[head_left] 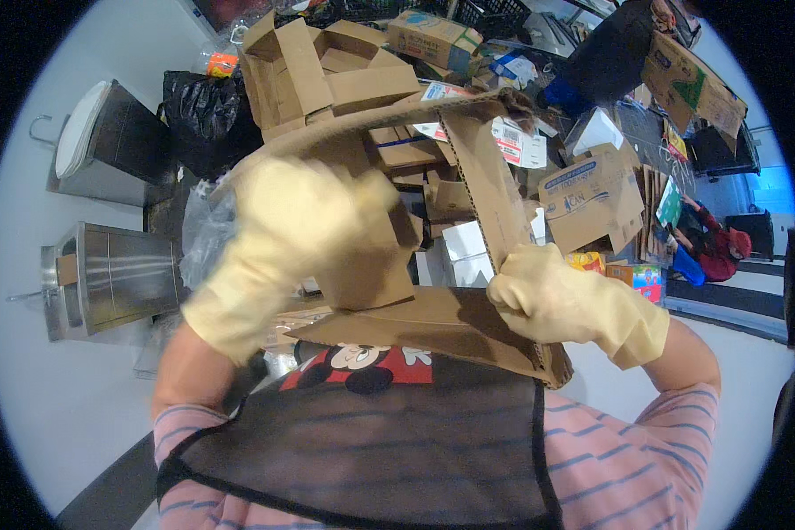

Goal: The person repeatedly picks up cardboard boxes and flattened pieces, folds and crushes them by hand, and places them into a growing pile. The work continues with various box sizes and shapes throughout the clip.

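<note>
In front of my apron is an open brown cardboard box (437, 311) with its flaps spread and its inside partly visible. My right hand (534, 296), in a pale yellow rubber glove, has its fingers curled round the box's right edge. On the left side of the box, my left hand (300, 208) wears a matching glove. Motion smears it, so I cannot tell whether its fingers grip the cardboard. Both gloves reach past the wrists.
Beyond the box lie heaped cartons, including a large open box (327, 75) and a printed carton (592, 199). A black plastic bag (208, 119) and a steel bin (119, 274) stand at left. At far right, a person in red (723, 252) handles flat pieces.
</note>
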The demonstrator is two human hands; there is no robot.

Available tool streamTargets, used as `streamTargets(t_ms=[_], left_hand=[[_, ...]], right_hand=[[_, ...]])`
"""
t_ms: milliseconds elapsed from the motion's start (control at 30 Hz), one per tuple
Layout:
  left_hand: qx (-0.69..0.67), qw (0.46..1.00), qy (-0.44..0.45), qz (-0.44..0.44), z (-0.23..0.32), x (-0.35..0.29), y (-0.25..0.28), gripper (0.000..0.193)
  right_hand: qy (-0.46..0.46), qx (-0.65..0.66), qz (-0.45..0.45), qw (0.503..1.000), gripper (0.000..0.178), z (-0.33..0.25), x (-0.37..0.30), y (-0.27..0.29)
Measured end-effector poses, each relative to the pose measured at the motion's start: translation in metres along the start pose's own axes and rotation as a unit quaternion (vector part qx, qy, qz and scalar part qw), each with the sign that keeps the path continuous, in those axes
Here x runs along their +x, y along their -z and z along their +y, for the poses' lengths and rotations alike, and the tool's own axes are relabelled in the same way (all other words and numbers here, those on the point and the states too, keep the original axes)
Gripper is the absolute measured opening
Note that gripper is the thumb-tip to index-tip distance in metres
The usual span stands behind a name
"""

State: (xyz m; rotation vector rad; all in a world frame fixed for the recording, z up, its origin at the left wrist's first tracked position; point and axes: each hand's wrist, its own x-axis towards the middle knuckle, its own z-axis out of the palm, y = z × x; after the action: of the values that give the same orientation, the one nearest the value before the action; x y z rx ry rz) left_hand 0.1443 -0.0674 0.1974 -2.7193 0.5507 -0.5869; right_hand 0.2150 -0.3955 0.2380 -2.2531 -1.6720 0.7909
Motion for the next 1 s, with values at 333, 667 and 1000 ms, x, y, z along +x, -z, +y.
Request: streamTargets(t_ms=[333, 667, 1000], left_hand=[[-0.109, 0.845, -0.194, -0.486, 0.045, 0.042, -0.076, 0.034], [-0.066, 0.913, -0.199, -0.351, -0.018, 0.003, -0.001, 0.010], [-0.051, 0.950, 0.302, 0.065, -0.084, -0.111, -0.024, 0.025]], right_hand=[[-0.036, 0.024, 0.040, 0.998, 0.013, 0.004, -0.004, 0.016], [-0.248, -0.029, 0.236, 0.939, 0.078, 0.100, -0.042, 0.021], [-0.066, 0.005, 0.213, 0.975, 0.092, 0.059, -0.052, -0.040]])
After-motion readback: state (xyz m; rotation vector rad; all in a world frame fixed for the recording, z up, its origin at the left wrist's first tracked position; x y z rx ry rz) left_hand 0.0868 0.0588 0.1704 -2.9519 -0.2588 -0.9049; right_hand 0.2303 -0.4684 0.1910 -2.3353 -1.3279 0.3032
